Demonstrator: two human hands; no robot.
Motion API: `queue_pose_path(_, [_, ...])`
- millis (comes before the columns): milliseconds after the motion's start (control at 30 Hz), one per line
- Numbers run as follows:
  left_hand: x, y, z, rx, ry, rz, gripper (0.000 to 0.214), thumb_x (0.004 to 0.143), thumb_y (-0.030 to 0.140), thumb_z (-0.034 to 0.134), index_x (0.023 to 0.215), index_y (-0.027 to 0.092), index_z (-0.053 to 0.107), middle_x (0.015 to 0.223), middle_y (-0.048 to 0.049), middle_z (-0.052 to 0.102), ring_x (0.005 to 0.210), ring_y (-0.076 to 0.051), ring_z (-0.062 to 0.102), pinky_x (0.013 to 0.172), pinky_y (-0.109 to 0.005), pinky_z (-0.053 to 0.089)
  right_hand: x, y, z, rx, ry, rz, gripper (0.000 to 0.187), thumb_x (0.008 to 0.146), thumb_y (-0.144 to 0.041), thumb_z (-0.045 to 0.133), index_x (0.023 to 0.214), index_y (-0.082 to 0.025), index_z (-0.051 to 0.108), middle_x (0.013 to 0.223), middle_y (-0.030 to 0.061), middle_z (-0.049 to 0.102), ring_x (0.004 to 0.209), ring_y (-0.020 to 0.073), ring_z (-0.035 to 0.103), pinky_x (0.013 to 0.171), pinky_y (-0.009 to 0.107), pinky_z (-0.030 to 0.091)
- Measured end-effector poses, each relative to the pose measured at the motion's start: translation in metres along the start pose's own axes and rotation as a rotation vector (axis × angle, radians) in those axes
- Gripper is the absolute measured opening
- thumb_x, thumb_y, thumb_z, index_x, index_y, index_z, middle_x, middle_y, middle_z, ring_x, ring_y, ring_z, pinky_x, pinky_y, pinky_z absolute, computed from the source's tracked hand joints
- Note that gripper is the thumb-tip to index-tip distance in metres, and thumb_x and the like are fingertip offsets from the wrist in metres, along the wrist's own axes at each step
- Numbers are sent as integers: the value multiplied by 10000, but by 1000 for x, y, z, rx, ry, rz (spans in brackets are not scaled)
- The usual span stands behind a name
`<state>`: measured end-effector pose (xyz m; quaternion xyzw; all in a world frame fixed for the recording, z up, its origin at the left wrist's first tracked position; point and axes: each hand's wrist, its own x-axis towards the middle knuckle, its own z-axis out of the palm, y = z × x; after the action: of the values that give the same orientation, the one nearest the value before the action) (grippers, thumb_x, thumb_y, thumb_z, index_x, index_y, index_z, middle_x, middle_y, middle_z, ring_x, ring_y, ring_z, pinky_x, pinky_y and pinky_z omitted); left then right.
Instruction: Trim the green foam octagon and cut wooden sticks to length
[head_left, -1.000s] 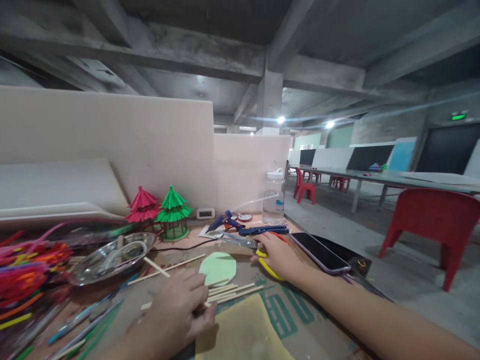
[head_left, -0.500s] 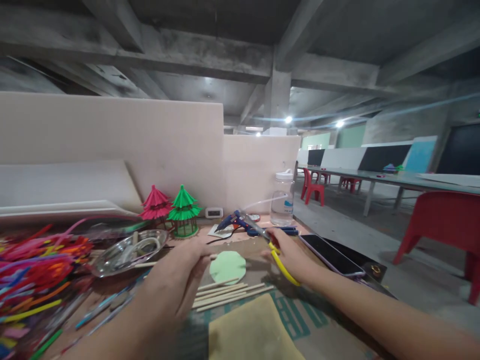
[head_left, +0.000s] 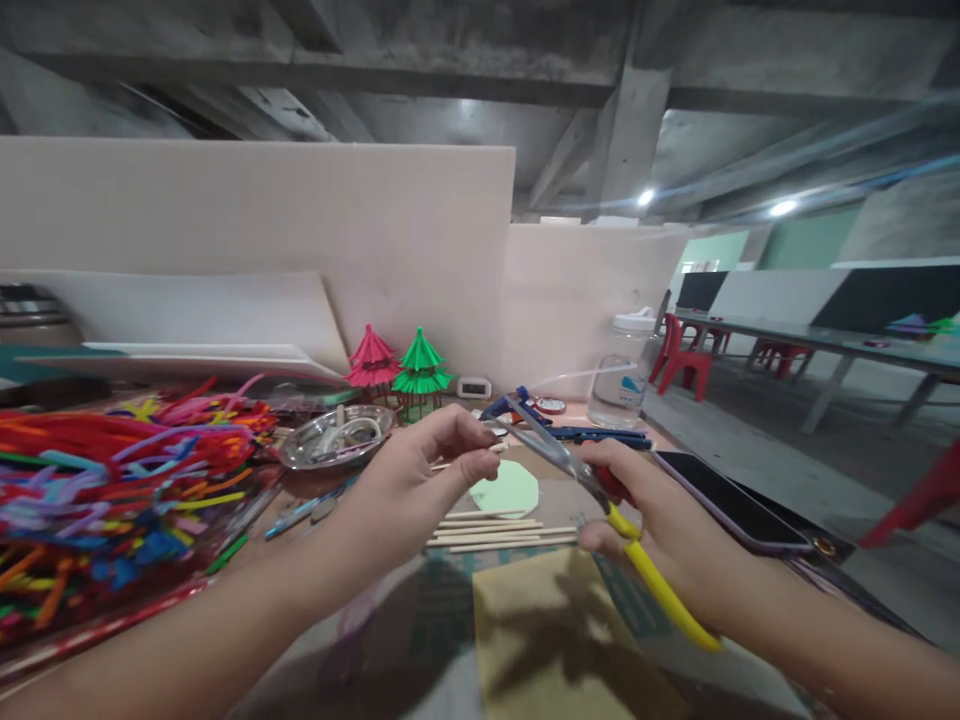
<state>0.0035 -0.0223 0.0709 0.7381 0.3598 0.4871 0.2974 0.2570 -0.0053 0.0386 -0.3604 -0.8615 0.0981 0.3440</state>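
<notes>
My left hand pinches a thin wooden stick between thumb and fingers, the tip showing just past the fingertips. In my right hand is a pair of scissors with metal blades and yellow handles, the blades parted and pointing toward the left hand. Beneath the hands lies a pale green, many-sided paper piece. Several wooden sticks lie side by side nearer to me, and a tan paper sheet is in front of them, shadowed by the hands.
Colourful pipe cleaners pile up on the left, beside a metal dish. Behind stand a red tower model, a green one, a small clock, a blue glue gun and a bottle. A phone lies right.
The view has turned left and tilted down. Both hands have come closer together, the left with its stick now near the scissors' blades.
</notes>
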Motion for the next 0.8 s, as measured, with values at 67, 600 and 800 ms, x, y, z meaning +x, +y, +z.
queue_pose_path(67, [2,-3,0,-8,-6,-7,107,864,291,628,850,185,618,829,-9,637,778,-138,597,690,-269,495,0,-1,1,-74,-17,-4,485,825,-544,631,1221,-291,515,1070,65,600,909,251,560,774,390,465])
queue_pose_path(600, [-2,10,4,-93,-3,-20,180,739,40,649,807,201,693,803,8,722,748,-142,682,690,-262,571,-2,-3,3,-155,2,-135,508,832,-568,614,1220,-261,499,1022,81,568,907,245,550,782,389,463])
queue_pose_path(800, [-3,9,5,-49,-6,2,246,740,18,640,850,228,707,790,37,734,722,-121,681,645,-217,549,-1,-6,2,-150,-14,-140,514,839,-593,582,1208,-244,506,993,83,569,872,232,544,744,359,452])
